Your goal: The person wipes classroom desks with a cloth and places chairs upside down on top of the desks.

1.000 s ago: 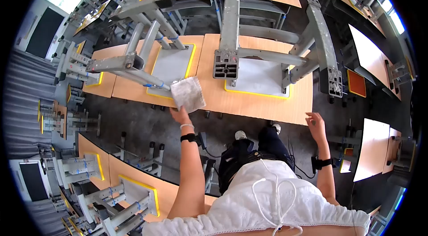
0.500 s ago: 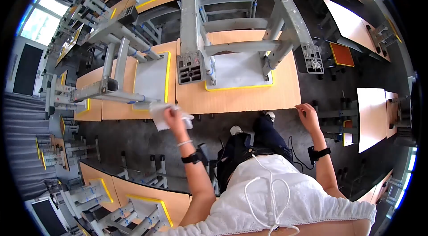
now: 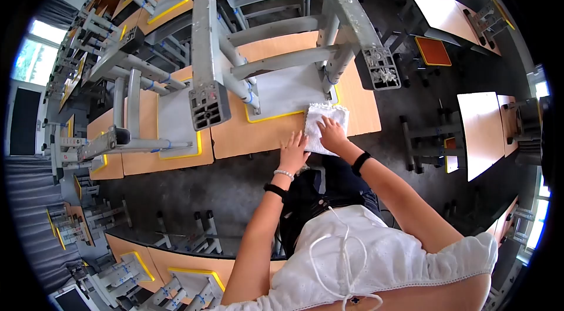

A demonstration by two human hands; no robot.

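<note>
A folded white cloth (image 3: 322, 116) lies at the front edge of a light wood desk (image 3: 247, 140), partly hanging over it. My right hand (image 3: 333, 136) presses down on the cloth with its fingers bent against it. Just left of the cloth, my left hand (image 3: 292, 151) rests on the desk edge with its fingers apart; its fingertips are close to the cloth, and I cannot tell if they touch it. Behind the cloth, an upturned stool with a grey, yellow-edged seat (image 3: 279, 95) stands on the desk, its legs pointing up.
A stool leg foot (image 3: 210, 108) juts toward me on the left, another foot (image 3: 380, 70) on the right. A second upturned stool (image 3: 176, 117) sits on the adjoining desk. More desks (image 3: 476, 135) stand to the right, and another row (image 3: 176, 258) is behind me.
The cloth has gone from my left hand, off the desk's front edge, to the desk further right under my right hand. Both hands have come together. The view has shifted slightly.
</note>
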